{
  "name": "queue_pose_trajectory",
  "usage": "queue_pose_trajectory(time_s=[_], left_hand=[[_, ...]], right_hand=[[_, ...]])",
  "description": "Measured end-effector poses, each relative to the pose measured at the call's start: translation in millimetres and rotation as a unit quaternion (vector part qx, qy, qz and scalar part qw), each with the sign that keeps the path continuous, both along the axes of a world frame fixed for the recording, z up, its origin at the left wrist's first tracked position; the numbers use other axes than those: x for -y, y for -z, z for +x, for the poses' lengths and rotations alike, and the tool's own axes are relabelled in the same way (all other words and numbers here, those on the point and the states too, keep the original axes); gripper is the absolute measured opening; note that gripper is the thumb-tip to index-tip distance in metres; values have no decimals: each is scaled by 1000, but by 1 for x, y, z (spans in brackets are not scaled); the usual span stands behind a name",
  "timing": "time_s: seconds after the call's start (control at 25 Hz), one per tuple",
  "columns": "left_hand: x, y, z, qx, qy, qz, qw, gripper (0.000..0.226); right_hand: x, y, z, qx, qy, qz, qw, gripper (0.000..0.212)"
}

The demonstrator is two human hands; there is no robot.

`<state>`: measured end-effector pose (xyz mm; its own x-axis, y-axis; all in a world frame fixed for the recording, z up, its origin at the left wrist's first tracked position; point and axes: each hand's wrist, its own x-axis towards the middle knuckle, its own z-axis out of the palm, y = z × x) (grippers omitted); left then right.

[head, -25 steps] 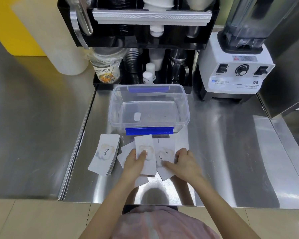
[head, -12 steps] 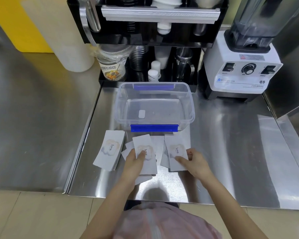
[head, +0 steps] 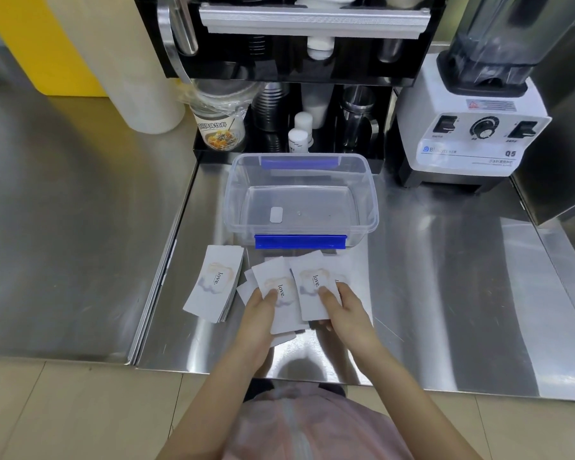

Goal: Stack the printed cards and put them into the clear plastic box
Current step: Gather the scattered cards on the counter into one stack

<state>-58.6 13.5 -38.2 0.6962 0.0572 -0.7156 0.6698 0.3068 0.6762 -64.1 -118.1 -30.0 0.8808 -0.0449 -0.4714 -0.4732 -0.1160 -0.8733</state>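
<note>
From the head view, the left hand [head: 258,313] presses loose cards [head: 278,287] and hides their lower part; the right hand [head: 346,313] grips a card stack [head: 312,287]. Each reads "love." The clear plastic box [head: 301,200] stands just behind, empty.

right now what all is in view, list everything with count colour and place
clear plastic box: one, clear with blue clips, centre of counter, open, no cards inside
card stack: one, white with "love." print, left of the hands
loose cards: several, white, in front of the box, under the hands
blender: one, white base, back right
black rack: one, behind the box, holding cups and small bottles
white roll: one, back left
steel counter: one, silver
left hand: on a loose card
right hand: on a loose card
</note>
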Motion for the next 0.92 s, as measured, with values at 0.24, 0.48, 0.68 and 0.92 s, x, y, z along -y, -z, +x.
queue_pose_trajectory(time_s=[0.24, 0.48, 0.68, 0.92], left_hand=[[4, -2, -7, 49, 44, 25, 998, 23], [-5, 0, -13, 37, 16, 39, 998, 17], [-5, -1, -14, 38, 23, 41, 998, 27], [-8, 3, -11, 14, 7, 28, 999, 32]], right_hand=[[-11, 8, -7, 32, -152, -158, 975, 25], [10, 22, 23, -17, -58, -381, 922, 44], [-1, 35, 29, -43, -85, -485, 870, 70], [12, 22, 17, -61, -64, -228, 970, 26]])
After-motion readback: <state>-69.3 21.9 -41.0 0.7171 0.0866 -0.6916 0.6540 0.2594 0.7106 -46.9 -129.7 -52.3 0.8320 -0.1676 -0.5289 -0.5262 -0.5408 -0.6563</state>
